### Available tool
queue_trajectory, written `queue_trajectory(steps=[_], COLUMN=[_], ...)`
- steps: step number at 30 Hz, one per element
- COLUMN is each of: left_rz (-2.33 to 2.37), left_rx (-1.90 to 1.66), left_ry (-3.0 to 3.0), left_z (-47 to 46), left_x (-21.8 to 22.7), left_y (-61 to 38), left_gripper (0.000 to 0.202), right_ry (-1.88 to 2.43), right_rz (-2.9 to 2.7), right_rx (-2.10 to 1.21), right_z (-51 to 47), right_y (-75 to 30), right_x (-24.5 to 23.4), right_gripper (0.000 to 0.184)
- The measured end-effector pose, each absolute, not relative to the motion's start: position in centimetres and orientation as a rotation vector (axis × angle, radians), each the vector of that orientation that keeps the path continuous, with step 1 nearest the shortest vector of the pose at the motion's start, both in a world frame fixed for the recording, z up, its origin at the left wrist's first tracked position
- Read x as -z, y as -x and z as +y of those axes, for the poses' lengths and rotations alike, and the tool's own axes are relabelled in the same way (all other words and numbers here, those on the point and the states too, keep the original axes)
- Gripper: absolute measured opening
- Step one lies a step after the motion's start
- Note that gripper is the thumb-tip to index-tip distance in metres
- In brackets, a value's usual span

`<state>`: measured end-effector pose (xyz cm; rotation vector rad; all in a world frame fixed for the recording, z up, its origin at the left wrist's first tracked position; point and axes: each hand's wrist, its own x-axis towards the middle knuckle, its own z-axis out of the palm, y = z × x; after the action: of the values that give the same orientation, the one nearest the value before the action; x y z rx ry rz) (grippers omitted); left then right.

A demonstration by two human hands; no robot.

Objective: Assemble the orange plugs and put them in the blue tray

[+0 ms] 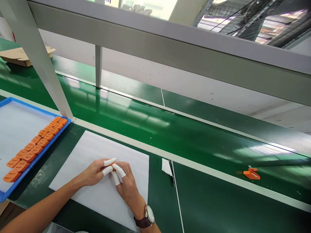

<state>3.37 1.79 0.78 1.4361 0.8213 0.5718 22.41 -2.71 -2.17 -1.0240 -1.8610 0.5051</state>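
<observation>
Nearest, the two bare forearms reach in over the desk [206, 200], and one watch [150, 214] sits on the right wrist. The left hand [96, 171] and the right hand [127, 181] meet above a white sheet [97, 145], their fingers pinched narrow from both sides around one small orange piece [112, 166]. Only a sliver of it shows between the tips, so its shape and exact grip points stay hidden. I can make out two white finger covers on each hand, four in all.

The piece looks light, stiff and rather smooth, probably plastic; I would expect it to turn easily in a fingertip pinch, so opposite edges seem the place to hold it, and the covers should help against slipping. It does not look especially fragile.

Left of the sheet lies one blue-rimmed tray [3, 195] with orange blocks [29, 156] in two slanting rows along its right side: about seventeen, though the far end is too crowded to be certain. Right of the sheet are one white scrap [167, 166] and one slim dark object [172, 174] just beside it.

Beyond the pale rail, on the glossy green strip [136, 119], rests one orange part [252, 174], slightly blurred. Farther still, at upper left, is one cardboard box [17, 56], behind a grey metal frame [170, 45]
</observation>
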Motion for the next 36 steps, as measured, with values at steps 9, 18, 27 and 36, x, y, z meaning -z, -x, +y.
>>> queue_trajectory(steps=[9,18,27,36], left_rz=[0.961,0.868,0.983,0.878], left_rx=[-0.619,-0.615,-0.644,-0.711], left_ry=[-1.197,-1.251,-1.236,-1.175], left_z=[1.6,1.5,1.3,2.2], left_x=[0.6,0.8,1.2,0.0], left_y=[-3.8,-3.6,-4.2,-4.1], left_gripper=[0.039,0.039,0.036,0.032], right_ry=[1.138,1.09,1.036,1.143], right_rz=[-1.189,-1.053,-1.096,-1.083], right_rx=[-1.485,-1.559,-1.63,-1.553], right_z=[-2.5,-1.9,-1.9,-1.6], right_y=[-23.1,-22.6,-23.8,-23.8], right_x=[2.0,1.7,2.1,1.4], right_gripper=[0.039,0.047,0.057,0.037])
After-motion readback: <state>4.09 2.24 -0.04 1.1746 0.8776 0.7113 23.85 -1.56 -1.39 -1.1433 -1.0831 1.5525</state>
